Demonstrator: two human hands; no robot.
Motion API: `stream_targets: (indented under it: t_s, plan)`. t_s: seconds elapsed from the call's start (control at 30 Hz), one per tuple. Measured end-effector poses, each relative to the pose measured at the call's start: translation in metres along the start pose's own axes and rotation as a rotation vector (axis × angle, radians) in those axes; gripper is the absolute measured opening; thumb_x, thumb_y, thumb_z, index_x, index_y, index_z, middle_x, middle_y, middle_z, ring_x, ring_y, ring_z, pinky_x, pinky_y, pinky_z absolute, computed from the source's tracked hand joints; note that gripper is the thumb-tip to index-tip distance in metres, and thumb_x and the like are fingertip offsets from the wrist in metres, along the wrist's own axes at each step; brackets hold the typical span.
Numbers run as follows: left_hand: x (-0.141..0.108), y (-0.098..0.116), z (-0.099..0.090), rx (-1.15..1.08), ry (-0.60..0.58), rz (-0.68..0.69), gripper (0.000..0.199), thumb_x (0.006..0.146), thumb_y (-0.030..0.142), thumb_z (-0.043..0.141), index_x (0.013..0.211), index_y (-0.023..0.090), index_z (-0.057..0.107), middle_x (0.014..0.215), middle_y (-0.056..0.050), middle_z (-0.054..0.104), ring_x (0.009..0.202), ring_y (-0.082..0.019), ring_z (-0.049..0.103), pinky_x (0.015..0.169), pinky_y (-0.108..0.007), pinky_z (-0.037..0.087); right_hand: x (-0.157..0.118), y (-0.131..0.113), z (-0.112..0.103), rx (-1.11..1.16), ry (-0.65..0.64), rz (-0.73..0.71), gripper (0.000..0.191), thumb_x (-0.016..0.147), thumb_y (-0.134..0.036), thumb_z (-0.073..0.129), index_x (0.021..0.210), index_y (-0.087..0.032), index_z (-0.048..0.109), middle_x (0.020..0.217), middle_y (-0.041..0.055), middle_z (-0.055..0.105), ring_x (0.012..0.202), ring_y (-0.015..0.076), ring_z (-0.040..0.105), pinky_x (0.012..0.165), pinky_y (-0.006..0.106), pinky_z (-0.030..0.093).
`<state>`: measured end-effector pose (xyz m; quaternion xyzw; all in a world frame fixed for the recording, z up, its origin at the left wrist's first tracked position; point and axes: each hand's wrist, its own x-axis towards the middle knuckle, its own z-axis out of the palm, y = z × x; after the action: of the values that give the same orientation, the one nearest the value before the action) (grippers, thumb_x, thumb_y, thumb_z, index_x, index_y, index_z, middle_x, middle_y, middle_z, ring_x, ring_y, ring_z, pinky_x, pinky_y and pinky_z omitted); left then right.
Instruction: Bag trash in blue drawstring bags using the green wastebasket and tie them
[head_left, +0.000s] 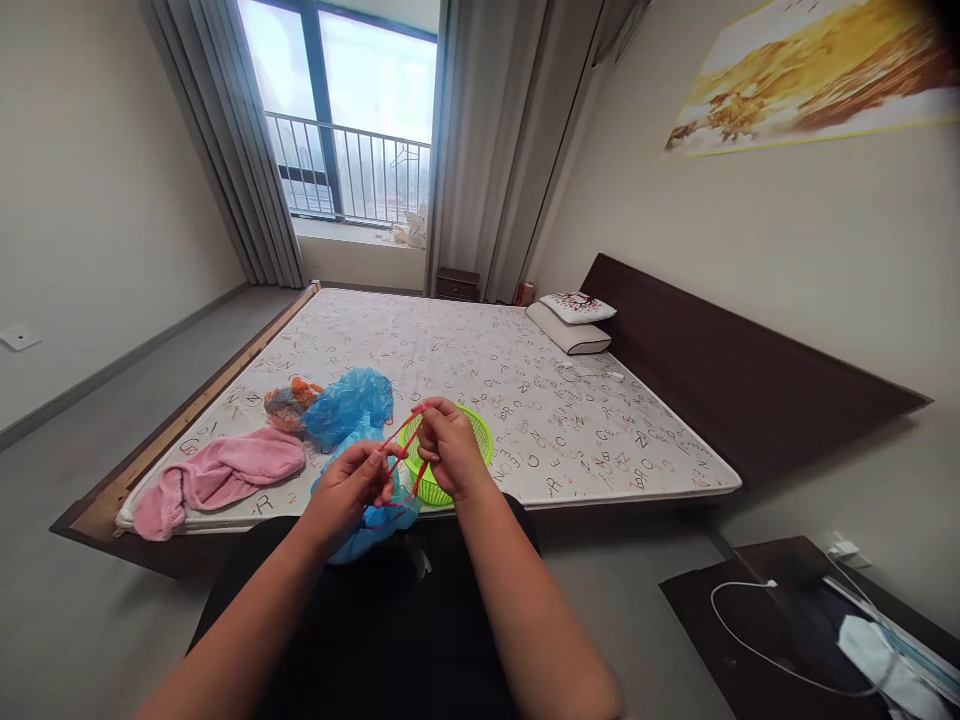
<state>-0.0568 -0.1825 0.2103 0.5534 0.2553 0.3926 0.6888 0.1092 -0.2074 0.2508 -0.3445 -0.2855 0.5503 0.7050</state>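
Observation:
Thin red cord is stretched in loops between my two hands. My left hand pinches it at the lower left, fingers closed. Slightly higher and to the right, my right hand grips the cord's other side between thumb and fingers. Behind my right hand sits a bright green perforated basket on the mattress. Beyond my left hand lies a crumpled blue plastic bag; more blue plastic hangs beneath my hands at the bed's edge.
On the patterned mattress lie a pink cloth and an orange-and-grey bundle at the left. Pillows rest by the dark headboard. A dark nightstand with a white cable stands at the lower right.

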Motion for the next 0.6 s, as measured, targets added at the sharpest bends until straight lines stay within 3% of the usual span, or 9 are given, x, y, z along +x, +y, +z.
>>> stream_targets:
  t_s: [0.1,0.17,0.3,0.4,0.53,0.6]
  plan:
    - [0.0,0.001,0.0,0.073,-0.023,0.002,0.038,0.088,0.051,0.072,0.114,0.023,0.067,0.085,-0.002,0.067,0.048,-0.006,0.044,0.046,-0.02,0.033,0.001,-0.001,-0.003,0.036,0.003,-0.003,0.027,0.072,-0.036,0.077,0.087,-0.021,0.06,0.051,-0.0132,0.035,0.042,0.0029,0.018,0.039,0.017,0.011]
    - [0.0,0.0,0.0,0.226,-0.012,0.013,0.045,0.089,0.05,0.07,0.126,0.026,0.064,0.078,0.001,0.064,0.052,-0.009,0.045,0.049,-0.021,0.035,0.002,-0.001,-0.004,0.035,0.018,0.014,0.028,0.071,-0.036,0.077,0.087,-0.021,0.061,0.053,-0.0125,0.038,0.041,0.0023,0.021,0.039,0.017,0.012]
    - [-0.002,-0.003,0.0,0.691,0.095,0.178,0.029,0.092,0.046,0.064,0.109,0.025,0.076,0.086,-0.003,0.068,0.071,-0.018,0.058,0.066,-0.028,0.046,0.003,-0.002,-0.002,0.013,0.078,0.025,0.028,0.069,-0.034,0.077,0.087,-0.02,0.06,0.055,-0.0117,0.041,0.04,0.0017,0.023,0.038,0.016,0.015]
    - [-0.002,-0.003,0.0,0.848,0.116,0.303,0.031,0.097,0.042,0.055,0.111,0.027,0.078,0.087,-0.005,0.067,0.075,-0.02,0.06,0.071,-0.031,0.047,0.002,-0.004,0.001,0.0,0.096,0.011,0.027,0.071,-0.035,0.076,0.087,-0.021,0.059,0.055,-0.0121,0.04,0.04,0.002,0.024,0.038,0.016,0.017]
    - [-0.001,-0.003,0.007,0.959,-0.02,0.252,0.035,0.095,0.048,0.06,0.118,0.028,0.077,0.079,-0.003,0.062,0.068,-0.019,0.057,0.067,-0.03,0.044,-0.001,-0.001,0.007,0.0,0.088,0.013,0.024,0.071,-0.033,0.073,0.085,-0.021,0.058,0.051,-0.0128,0.038,0.04,0.0025,0.024,0.038,0.016,0.02]
    - [-0.001,-0.006,0.013,0.99,-0.117,0.191,0.03,0.092,0.049,0.064,0.102,0.026,0.08,0.079,-0.004,0.065,0.069,-0.02,0.058,0.066,-0.03,0.041,-0.002,0.004,0.01,0.018,0.088,0.033,0.023,0.069,-0.032,0.073,0.084,-0.021,0.058,0.05,-0.0131,0.037,0.04,0.0028,0.026,0.039,0.016,0.024]
